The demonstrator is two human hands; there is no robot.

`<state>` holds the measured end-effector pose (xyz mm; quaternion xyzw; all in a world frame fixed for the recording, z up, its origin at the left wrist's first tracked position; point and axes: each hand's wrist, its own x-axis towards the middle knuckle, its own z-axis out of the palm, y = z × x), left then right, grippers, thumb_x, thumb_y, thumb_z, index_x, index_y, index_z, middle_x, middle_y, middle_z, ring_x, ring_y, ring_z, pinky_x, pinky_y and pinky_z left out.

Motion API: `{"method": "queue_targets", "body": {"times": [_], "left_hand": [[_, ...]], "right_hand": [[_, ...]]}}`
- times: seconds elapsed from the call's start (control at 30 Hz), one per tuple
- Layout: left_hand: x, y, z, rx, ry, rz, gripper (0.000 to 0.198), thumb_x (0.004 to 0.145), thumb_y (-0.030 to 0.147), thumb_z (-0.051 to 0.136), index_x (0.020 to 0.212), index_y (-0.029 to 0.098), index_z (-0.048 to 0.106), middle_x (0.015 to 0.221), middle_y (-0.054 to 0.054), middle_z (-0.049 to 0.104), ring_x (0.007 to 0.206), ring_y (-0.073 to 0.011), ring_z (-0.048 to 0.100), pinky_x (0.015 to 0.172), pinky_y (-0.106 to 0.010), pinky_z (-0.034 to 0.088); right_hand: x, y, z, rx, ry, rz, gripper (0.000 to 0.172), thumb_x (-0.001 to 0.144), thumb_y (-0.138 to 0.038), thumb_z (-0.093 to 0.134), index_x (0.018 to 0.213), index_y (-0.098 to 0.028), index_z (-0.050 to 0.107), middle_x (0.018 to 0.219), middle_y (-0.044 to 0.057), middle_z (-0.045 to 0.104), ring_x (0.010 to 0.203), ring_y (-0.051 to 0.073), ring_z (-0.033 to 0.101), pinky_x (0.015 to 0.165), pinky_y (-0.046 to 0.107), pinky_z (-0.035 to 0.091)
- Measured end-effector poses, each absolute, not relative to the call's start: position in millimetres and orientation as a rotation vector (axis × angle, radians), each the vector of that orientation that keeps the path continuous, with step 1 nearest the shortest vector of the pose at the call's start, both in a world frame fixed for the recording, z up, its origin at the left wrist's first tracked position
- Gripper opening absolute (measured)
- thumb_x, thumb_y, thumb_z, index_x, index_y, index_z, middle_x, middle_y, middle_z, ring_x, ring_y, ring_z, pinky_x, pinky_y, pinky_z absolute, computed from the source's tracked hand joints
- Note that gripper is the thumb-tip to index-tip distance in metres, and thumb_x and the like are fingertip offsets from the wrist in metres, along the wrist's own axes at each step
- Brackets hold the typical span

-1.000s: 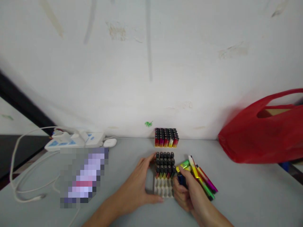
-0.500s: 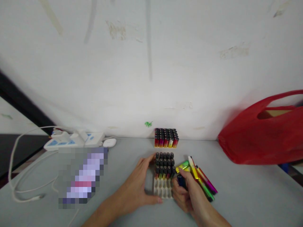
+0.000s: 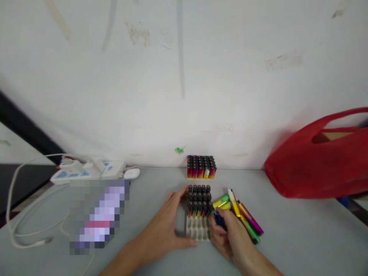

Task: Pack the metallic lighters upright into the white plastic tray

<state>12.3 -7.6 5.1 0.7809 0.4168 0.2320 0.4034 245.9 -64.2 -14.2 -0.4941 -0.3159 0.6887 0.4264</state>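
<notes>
Wall point(image 3: 212, 76): pale and scuffed, filling the view behind everything.
Table point(image 3: 166, 266): grey top under all the items.
Red bag point(image 3: 313, 168): slumped at the far right, against the wall.
Left hand point(image 3: 162, 224): spread open, curved around the left side of the pale tray point(image 3: 198, 229), thumb at its near edge, fingertips by the far corner; how hard it presses, I cannot tell.
Right hand point(image 3: 228, 234): closed on a dark blue stick point(image 3: 220, 220), just beside the tray's right side.
Tray: sockets show nearest the person; black-capped sticks point(image 3: 199, 207) stand upright farther back. Probably light and easily nudged; best braced along the edges.
Loose sticks point(image 3: 251, 218): lying in an overlapping pile right of the tray.
Blue stick: likely light, stiff and slick; mid-body pinch suits it, end left free.
</notes>
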Motion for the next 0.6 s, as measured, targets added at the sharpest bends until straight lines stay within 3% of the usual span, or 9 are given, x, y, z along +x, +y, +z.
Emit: {"method": "queue_targets", "body": {"times": [0.13,0.27,0.4,0.53,0.6], "left_hand": [[13,-8,7,1.971,1.052,0.594,0.132,0.067,0.028,0.106,0.174,0.032,0.027,0.168,-0.014,0.047,0.155,-0.0422,0.046,0.134,-0.06,0.033],[13,-8,8,1.957,1.05,0.586,0.132,0.067,0.029,0.106,0.173,0.031,0.028,0.168,-0.016,0.046,0.156,-0.0426,0.045,0.135,-0.061,0.032],[13,-8,8,1.961,1.046,0.6,0.132,0.067,0.028,0.107,0.174,0.031,0.028,0.167,-0.017,0.046,0.155,-0.0427,0.046,0.134,-0.061,0.033],[14,-9,10,1.976,1.044,0.602,0.134,0.064,0.026,0.108,0.173,0.03,0.03,0.166,-0.015,0.048,0.155,-0.0412,0.046,0.135,-0.059,0.033],[14,-8,10,1.968,1.026,0.61,0.134,0.064,0.028,0.109,0.173,0.03,0.03,0.167,-0.015,0.047,0.155,-0.0418,0.045,0.135,-0.059,0.032]], "right_hand": [[245,-63,-13,-1.264,-0.773,1.715,0.059,0.097,-0.075,0.054,0.066,-0.027,0.043,0.049,-0.01,0.026,0.043,0.01,0.017,0.041,0.026,0.011],[242,-58,-9,-1.21,-0.751,1.791,0.069,0.088,-0.088,0.056,0.059,-0.027,0.04,0.047,-0.01,0.022,0.042,0.009,0.014,0.039,0.027,0.011],[247,-57,-4,-1.212,-0.877,1.634,0.076,0.087,-0.096,0.055,0.058,-0.026,0.047,0.048,-0.006,0.033,0.044,0.011,0.025,0.044,0.029,0.019],[255,-67,3,-1.235,-0.966,1.463,0.063,0.091,-0.087,0.066,0.081,-0.024,0.065,0.058,-0.002,0.049,0.054,0.016,0.041,0.053,0.031,0.032],[254,-75,7,-1.253,-1.067,1.309,0.054,0.101,-0.078,0.061,0.098,-0.025,0.068,0.065,-0.002,0.054,0.058,0.018,0.046,0.056,0.031,0.036]]}}
